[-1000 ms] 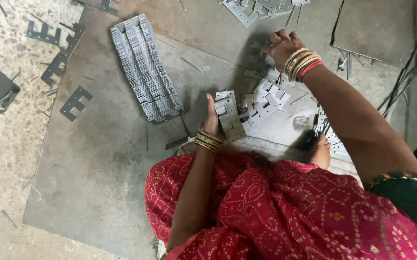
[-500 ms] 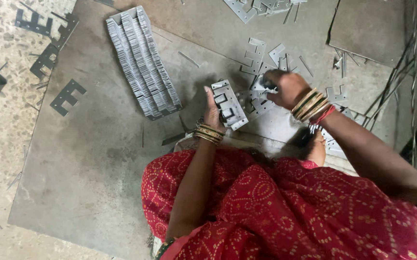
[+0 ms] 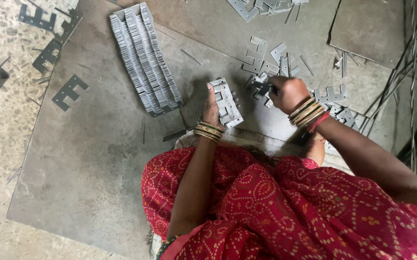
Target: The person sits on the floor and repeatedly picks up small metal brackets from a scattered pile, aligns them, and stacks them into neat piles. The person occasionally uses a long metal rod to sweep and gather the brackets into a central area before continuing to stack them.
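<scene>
Red cloth with a dotted yellow pattern (image 3: 285, 212) filled the nearest part of the view, draped over the person's lap as they sat low over a grey metal sheet (image 3: 88, 159) laid on the speckled floor (image 3: 1, 144). From there both forearms reached forward, each with gold bangles at the wrist.

The left hand (image 3: 213, 107) stood on edge, its fingers closed around a small stack of stamped metal plates (image 3: 226, 102), gripping it from the side so the plates stayed squared together and their top face was open to receive another. The stack sat just above the near edge of the sheet, between the two hands.

Just to the right, the right hand (image 3: 287, 92) was curled shut, knuckles up, over a loose heap of E-shaped plates (image 3: 261, 86). Its fingers appeared pinched on one of those pieces, though the hand itself hid the grip, so which plate it had could not be made out. The heap lay within easy reach of the stack, which seemed the reason it was spread there.

Farther out and to the left, a long bundle of stacked plates (image 3: 145, 60) lay on the sheet in tidy rows, well apart from the hands. More loose E-shaped plates (image 3: 259, 54) were scattered beyond the heap, and a few dark ones (image 3: 68, 91) lay on the floor off the sheet's left edge. Thin metal rods (image 3: 413, 67) ran along the far right.
</scene>
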